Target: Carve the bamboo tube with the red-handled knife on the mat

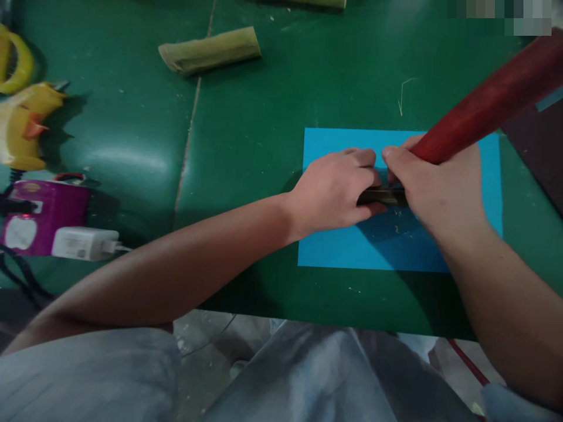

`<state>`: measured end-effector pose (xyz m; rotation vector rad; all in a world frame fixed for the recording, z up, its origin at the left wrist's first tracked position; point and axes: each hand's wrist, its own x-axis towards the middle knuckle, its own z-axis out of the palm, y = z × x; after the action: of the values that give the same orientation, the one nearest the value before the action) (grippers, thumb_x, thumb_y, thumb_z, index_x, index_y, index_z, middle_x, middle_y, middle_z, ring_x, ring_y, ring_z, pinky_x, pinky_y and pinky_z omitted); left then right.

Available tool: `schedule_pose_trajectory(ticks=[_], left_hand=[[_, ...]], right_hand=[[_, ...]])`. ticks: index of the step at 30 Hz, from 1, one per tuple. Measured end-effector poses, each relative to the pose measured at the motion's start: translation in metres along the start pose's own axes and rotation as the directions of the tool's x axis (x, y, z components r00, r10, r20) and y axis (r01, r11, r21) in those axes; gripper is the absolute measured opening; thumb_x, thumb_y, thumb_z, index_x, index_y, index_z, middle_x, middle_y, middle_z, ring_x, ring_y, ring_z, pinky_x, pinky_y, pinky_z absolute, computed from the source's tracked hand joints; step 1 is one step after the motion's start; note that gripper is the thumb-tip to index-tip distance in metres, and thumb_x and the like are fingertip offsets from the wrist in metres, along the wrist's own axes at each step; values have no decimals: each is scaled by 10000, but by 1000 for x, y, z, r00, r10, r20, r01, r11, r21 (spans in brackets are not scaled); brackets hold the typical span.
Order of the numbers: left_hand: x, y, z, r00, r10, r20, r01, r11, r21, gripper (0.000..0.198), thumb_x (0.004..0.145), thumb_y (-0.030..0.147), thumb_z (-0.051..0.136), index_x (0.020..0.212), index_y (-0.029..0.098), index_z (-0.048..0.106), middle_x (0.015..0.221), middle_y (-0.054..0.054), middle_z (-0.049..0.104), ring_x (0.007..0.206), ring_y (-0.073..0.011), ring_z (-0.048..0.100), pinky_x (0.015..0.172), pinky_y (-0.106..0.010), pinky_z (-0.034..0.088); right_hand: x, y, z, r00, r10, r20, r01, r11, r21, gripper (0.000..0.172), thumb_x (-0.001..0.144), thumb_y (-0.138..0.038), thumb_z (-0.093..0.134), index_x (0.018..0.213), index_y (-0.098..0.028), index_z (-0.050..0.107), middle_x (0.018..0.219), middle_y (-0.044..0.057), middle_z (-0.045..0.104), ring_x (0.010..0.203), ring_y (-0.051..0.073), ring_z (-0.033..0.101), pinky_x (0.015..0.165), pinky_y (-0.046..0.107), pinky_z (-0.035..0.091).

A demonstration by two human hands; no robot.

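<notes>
My left hand (336, 187) is closed around a dark, narrow, stick-like piece (387, 196), held low over a blue sheet (338, 249). My right hand (448, 187) grips a thick red handle (492, 102) that slants up toward the upper right corner. Whatever the handle's lower end carries is hidden by my right fingers. Both hands are close together, and the dark piece spans the gap between them; its right end disappears behind my right hand. Tiny pale shavings (398, 228) lie on the sheet just below it.
A cut greenish stalk section (215, 51) lies on the green table (246, 117), with another at the top edge. At left are a yellow glue gun (30, 120), a purple power block (53, 211), a white plug adapter (88, 242) and cables. A dark brown board (539, 146) lies at right.
</notes>
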<state>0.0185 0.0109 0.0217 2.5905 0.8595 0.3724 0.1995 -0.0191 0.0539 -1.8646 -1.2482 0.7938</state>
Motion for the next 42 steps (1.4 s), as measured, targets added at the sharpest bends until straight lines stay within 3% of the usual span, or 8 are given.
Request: schedule_pose_trajectory(ticks=[4,11,20,26,32,35,39,42], left_hand=[[-1,0,2,1000,14,-13,-14,1000,20,254,1067,411,794,1168,190,870,1220,-117,817,1148,-317,796,885,-406,613],[-4,-4,6,997,53,-59,-51,998,36,300,1089,447,783,1171,169,858,1166,-122,810,1094,-299,785,842,-396,585],[-7,-9,13,973,167,-162,-147,980,132,275,1077,427,799,1105,159,851,1095,-125,815,990,-290,779,794,-399,565],[-8,-16,13,909,203,-365,-215,976,8,449,1119,627,738,1088,194,853,1031,-99,826,925,-246,780,783,-376,579],[-6,-22,8,830,-23,-558,-138,960,-245,162,1090,365,793,1129,215,840,996,-38,824,863,-166,747,779,-322,606],[-5,-24,9,796,-43,-604,-154,951,-269,228,1071,342,837,1267,225,822,1059,-44,825,872,-161,736,789,-324,627],[-3,-24,12,794,18,-607,-208,948,-243,231,1072,342,867,1275,247,812,1111,-48,846,926,-173,767,809,-329,643],[-1,-25,15,780,43,-624,-233,946,-226,131,1106,352,835,1187,249,826,1078,-35,847,949,-177,798,794,-323,634]], right_hand=[[2,8,-3,999,-37,-4,37,980,194,471,904,-183,826,528,-307,571,582,-27,502,592,185,445,619,397,419],[13,8,-14,997,-21,78,-32,783,621,508,886,-605,950,589,-314,659,679,-4,673,484,152,403,465,376,273],[10,10,-16,989,-39,145,-67,750,658,799,1026,-968,603,844,-246,892,722,108,729,633,253,657,562,418,490],[12,13,-21,978,5,210,-131,796,591,769,928,-987,634,1089,-299,938,882,100,835,719,306,724,734,485,619],[10,10,-23,974,-17,226,-129,777,616,844,789,-1062,734,1084,-303,958,901,102,874,905,378,822,930,558,680],[7,10,-22,972,-44,232,-117,766,632,798,840,-1047,707,1052,-318,953,890,88,883,961,399,850,1040,607,691],[4,8,-19,982,-85,168,-61,702,710,526,954,-858,769,957,-343,878,1055,40,929,898,340,863,968,570,723],[3,5,-18,985,-82,154,-55,693,719,413,889,-743,880,840,-355,747,1106,-4,944,831,312,860,904,550,731]])
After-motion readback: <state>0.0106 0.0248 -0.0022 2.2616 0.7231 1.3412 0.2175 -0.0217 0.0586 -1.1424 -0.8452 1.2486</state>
